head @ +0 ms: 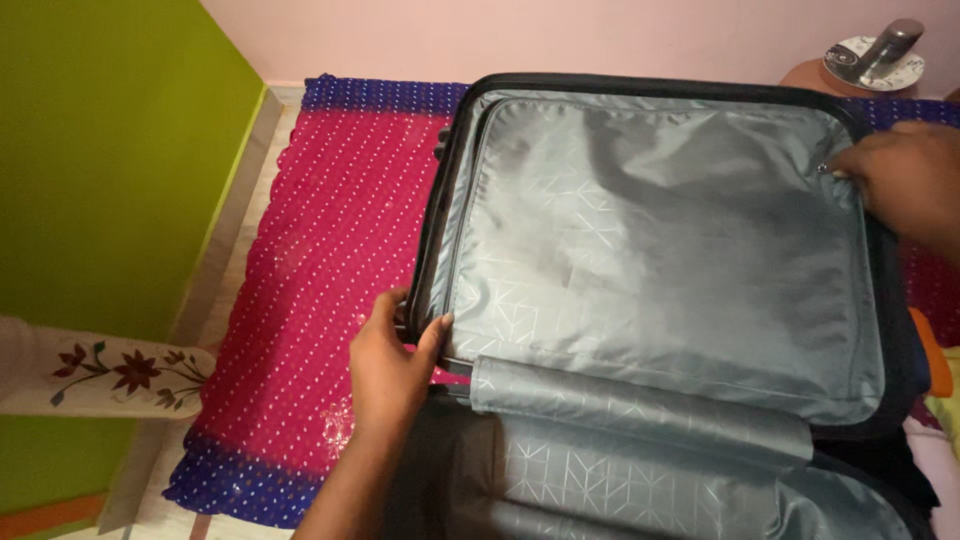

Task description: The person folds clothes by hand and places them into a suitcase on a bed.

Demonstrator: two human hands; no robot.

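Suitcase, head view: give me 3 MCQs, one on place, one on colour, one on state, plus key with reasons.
1. Where does the left hand grip the suitcase?
A. its left edge, near the hinge side
B. its top right corner
C. the middle of the lining

2. What colour is the suitcase lining?
A. red
B. silver-grey
C. yellow

3. What state is the suitcase in?
A. zipped shut
B. lying open on the dotted pink and blue bedspread
C. standing upright on the floor

Key: 1 A, the fingers wrap the black rim at the left edge. 2 B, the fabric is grey with a faint geometric pattern. 3 B, both lined halves show; the right hand pinches the zip pull at the lining's right edge.
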